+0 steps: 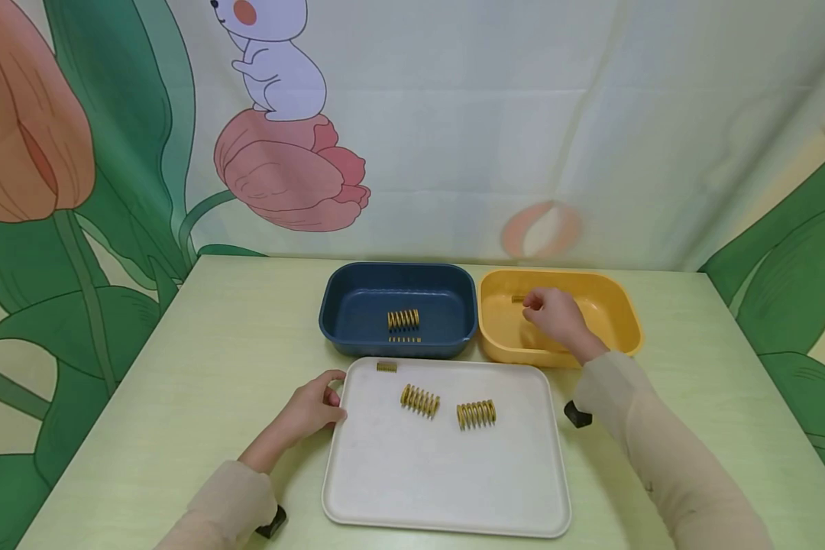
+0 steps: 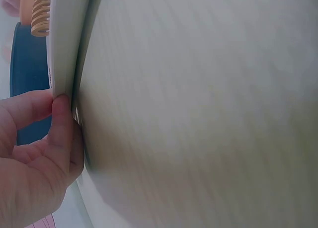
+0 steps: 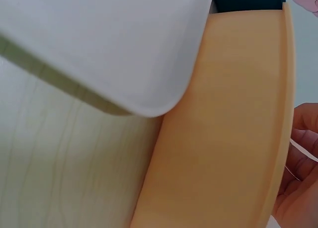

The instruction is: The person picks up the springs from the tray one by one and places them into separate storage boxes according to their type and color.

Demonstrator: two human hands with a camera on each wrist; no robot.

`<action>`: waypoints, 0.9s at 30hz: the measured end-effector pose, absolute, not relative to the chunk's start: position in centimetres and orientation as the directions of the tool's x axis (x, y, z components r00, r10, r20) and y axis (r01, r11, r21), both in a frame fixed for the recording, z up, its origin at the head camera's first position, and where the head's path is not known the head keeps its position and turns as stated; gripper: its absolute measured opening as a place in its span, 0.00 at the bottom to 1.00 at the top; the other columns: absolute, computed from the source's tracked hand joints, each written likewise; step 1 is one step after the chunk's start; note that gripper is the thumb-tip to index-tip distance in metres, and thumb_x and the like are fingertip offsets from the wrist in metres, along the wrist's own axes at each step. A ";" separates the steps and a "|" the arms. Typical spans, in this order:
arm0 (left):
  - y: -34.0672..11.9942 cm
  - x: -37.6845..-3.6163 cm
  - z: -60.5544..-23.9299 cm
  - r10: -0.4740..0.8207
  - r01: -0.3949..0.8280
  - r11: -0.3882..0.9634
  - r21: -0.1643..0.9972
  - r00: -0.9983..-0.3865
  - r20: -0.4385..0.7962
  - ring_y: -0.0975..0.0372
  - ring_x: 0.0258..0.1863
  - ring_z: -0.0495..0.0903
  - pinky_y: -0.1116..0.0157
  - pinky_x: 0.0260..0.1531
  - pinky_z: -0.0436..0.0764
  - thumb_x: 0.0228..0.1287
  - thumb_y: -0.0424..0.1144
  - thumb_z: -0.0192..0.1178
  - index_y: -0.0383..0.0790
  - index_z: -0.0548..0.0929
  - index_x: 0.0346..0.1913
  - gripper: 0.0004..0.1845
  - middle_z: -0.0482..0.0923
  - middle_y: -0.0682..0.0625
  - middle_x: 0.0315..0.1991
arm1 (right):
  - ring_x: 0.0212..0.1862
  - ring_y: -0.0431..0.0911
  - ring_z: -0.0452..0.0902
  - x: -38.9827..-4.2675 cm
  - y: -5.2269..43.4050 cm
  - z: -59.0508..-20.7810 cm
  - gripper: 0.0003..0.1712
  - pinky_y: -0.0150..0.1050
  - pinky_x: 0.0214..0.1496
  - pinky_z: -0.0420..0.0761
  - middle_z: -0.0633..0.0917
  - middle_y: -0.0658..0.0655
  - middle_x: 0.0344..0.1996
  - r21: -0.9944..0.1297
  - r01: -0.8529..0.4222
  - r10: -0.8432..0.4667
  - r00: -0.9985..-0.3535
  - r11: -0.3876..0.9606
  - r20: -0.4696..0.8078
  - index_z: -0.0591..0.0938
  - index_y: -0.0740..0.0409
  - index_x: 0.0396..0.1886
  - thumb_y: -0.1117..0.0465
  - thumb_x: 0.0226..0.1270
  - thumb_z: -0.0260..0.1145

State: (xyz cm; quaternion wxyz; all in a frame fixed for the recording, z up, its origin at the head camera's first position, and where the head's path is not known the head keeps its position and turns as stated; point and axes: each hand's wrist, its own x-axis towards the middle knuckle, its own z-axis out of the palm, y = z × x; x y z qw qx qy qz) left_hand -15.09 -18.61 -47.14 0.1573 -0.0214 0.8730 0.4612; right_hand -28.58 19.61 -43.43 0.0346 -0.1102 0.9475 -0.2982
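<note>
Here the left hand (image 1: 314, 405) is resting at the left rim of the white tray (image 1: 447, 489), which is lying at the table's (image 1: 199, 359) near edge; in the left wrist view its thumb and fingers (image 2: 59, 133) are pinching that rim. On the tray, a small spring (image 1: 387, 367) is sitting close to the far left corner, and two large yellow springs, one (image 1: 420, 400) left of the other (image 1: 476, 414), are lying side by side near the tray's middle, apart from each other. Beyond the tray's far edge, the blue bin (image 1: 347, 305) is standing with one large spring (image 1: 403, 320) lying on its floor. Just to its right, touching it, the yellow bin (image 1: 619, 305) is standing toward the table's far right. The right hand (image 1: 555, 316) is reaching down inside this bin, its fingertips pinching a small yellow spring (image 1: 518, 299) near the bin's far left wall. The right wrist view is showing only the bin's outer wall and a bit of palm.
</note>
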 end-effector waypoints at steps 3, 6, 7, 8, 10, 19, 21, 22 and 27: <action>-18.6 -15.1 -47.1 0.106 -0.186 0.573 0.798 -0.949 -0.297 0.61 0.26 0.71 0.68 0.28 0.75 0.55 0.21 0.62 0.28 0.68 0.62 0.30 0.72 0.45 0.30 | 0.38 0.56 0.77 -28.4 19.6 -43.3 0.09 0.51 0.47 0.77 0.84 0.67 0.38 -0.572 -0.211 -0.242 -0.970 0.793 0.023 0.81 0.70 0.40 0.66 0.66 0.61; -18.6 -15.1 -47.2 0.107 -0.183 0.570 0.801 -0.950 -0.293 0.61 0.26 0.71 0.68 0.28 0.75 0.54 0.21 0.61 0.28 0.69 0.62 0.30 0.72 0.45 0.30 | 0.37 0.56 0.78 -28.2 19.5 -43.2 0.09 0.51 0.46 0.77 0.84 0.67 0.37 -0.569 -0.235 -0.255 -0.966 0.788 0.045 0.81 0.70 0.39 0.67 0.65 0.61; -18.6 -15.1 -47.2 0.107 -0.182 0.569 0.802 -0.950 -0.292 0.61 0.26 0.71 0.68 0.28 0.75 0.54 0.21 0.61 0.28 0.69 0.62 0.30 0.72 0.45 0.30 | 0.37 0.56 0.78 -28.2 19.5 -43.1 0.09 0.51 0.45 0.77 0.84 0.67 0.37 -0.569 -0.240 -0.259 -0.965 0.786 0.050 0.82 0.70 0.39 0.67 0.65 0.61; -18.6 -15.1 -47.2 0.107 -0.182 0.568 0.802 -0.951 -0.291 0.61 0.26 0.71 0.68 0.28 0.75 0.54 0.20 0.61 0.28 0.69 0.62 0.30 0.72 0.45 0.30 | 0.36 0.56 0.78 -28.1 19.4 -43.1 0.09 0.51 0.45 0.77 0.84 0.67 0.36 -0.567 -0.246 -0.262 -0.964 0.786 0.055 0.82 0.70 0.39 0.67 0.64 0.61; -18.6 -15.1 -47.3 0.106 -0.184 0.570 0.801 -0.950 -0.293 0.61 0.26 0.71 0.68 0.28 0.75 0.54 0.21 0.61 0.28 0.69 0.62 0.30 0.72 0.46 0.30 | 0.35 0.55 0.78 -28.1 19.4 -43.1 0.08 0.50 0.44 0.77 0.84 0.67 0.36 -0.566 -0.251 -0.266 -0.962 0.786 0.057 0.82 0.69 0.38 0.67 0.64 0.62; -18.7 -15.1 -47.4 0.106 -0.186 0.566 0.803 -0.950 -0.295 0.61 0.26 0.71 0.68 0.28 0.75 0.54 0.21 0.61 0.28 0.69 0.62 0.29 0.72 0.46 0.30 | 0.37 0.55 0.77 -27.5 18.9 -43.0 0.08 0.47 0.43 0.78 0.84 0.66 0.37 -0.589 -0.247 -0.274 -0.961 0.770 0.044 0.82 0.68 0.39 0.66 0.66 0.62; -18.7 -15.1 -47.4 0.109 -0.180 0.565 0.805 -0.951 -0.289 0.61 0.26 0.71 0.68 0.28 0.75 0.54 0.21 0.61 0.28 0.69 0.62 0.29 0.72 0.46 0.30 | 0.37 0.55 0.77 -27.3 18.8 -43.0 0.08 0.46 0.43 0.78 0.84 0.65 0.37 -0.588 -0.243 -0.273 -0.961 0.771 0.039 0.82 0.68 0.40 0.66 0.66 0.62; -18.7 -15.1 -47.4 0.110 -0.178 0.564 0.807 -0.952 -0.287 0.61 0.26 0.71 0.68 0.28 0.75 0.54 0.20 0.61 0.27 0.69 0.62 0.29 0.72 0.46 0.30 | 0.37 0.54 0.77 -27.2 18.8 -42.9 0.08 0.45 0.43 0.77 0.84 0.65 0.37 -0.590 -0.242 -0.273 -0.961 0.770 0.038 0.82 0.67 0.40 0.66 0.66 0.62; -18.7 -15.1 -47.4 0.110 -0.174 0.564 0.807 -0.953 -0.282 0.61 0.25 0.71 0.68 0.28 0.75 0.54 0.20 0.61 0.27 0.69 0.61 0.29 0.72 0.46 0.30 | 0.36 0.53 0.75 -26.7 18.4 -42.6 0.08 0.41 0.40 0.76 0.84 0.64 0.36 -0.595 -0.246 -0.280 -0.959 0.765 0.037 0.82 0.67 0.40 0.66 0.66 0.63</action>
